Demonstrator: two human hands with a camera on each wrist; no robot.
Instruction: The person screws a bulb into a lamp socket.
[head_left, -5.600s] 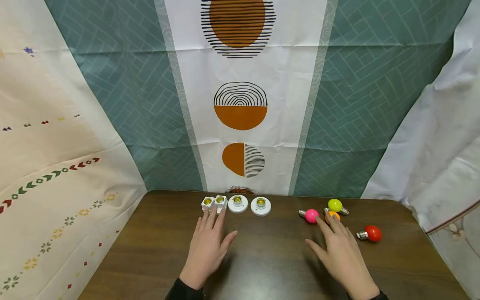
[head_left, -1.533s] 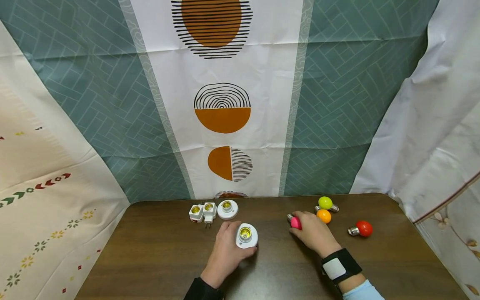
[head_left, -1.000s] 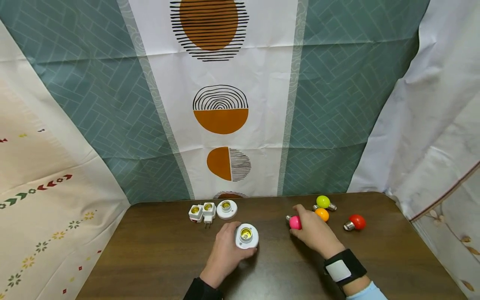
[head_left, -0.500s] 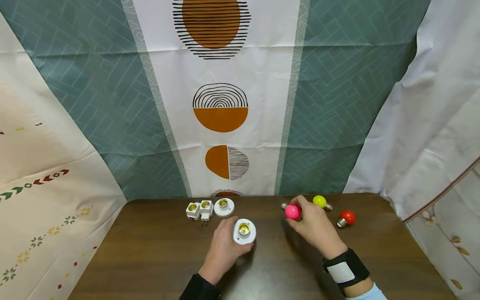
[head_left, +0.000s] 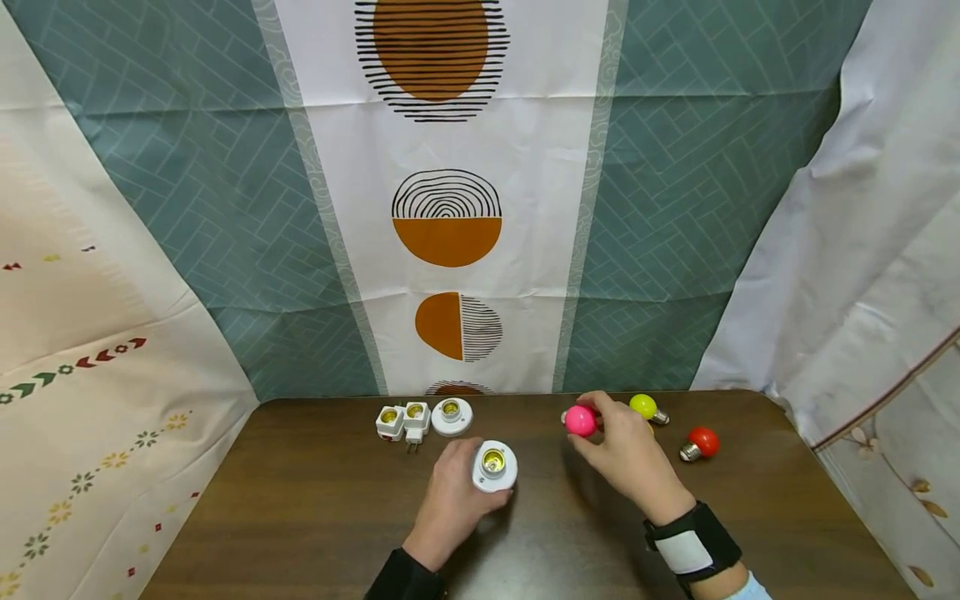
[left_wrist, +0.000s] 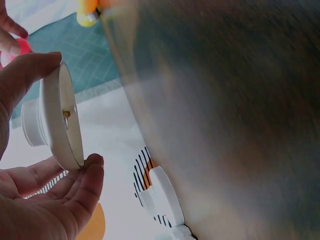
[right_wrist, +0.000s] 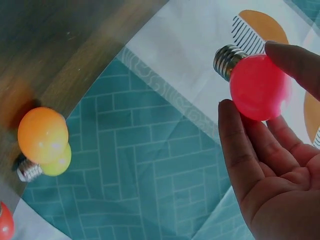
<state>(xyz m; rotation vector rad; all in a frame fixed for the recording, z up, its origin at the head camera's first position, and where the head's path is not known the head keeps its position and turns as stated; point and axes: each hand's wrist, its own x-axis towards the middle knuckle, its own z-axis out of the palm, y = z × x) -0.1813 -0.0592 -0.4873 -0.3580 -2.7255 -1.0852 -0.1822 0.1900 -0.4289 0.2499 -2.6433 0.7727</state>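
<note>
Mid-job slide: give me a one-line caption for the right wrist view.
Right hand holding a pink bulb, threaded base exposed, with an orange bulb on the table.

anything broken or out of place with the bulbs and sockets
Nothing stands out. The pink bulb in the right hand and the round socket in the left hand show no visible damage; the red bulb simply lies on its side.

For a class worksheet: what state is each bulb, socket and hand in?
Held round socket: lifted, empty
Other round socket: on table, empty
Left square socket: on table, empty
Right square socket: on table, empty
Pink bulb: lifted, not screwed in
Yellow bulb: lying down
Orange bulb: lying down
Red bulb: lying down
Left hand: gripping held round socket
Right hand: pinching pink bulb
</note>
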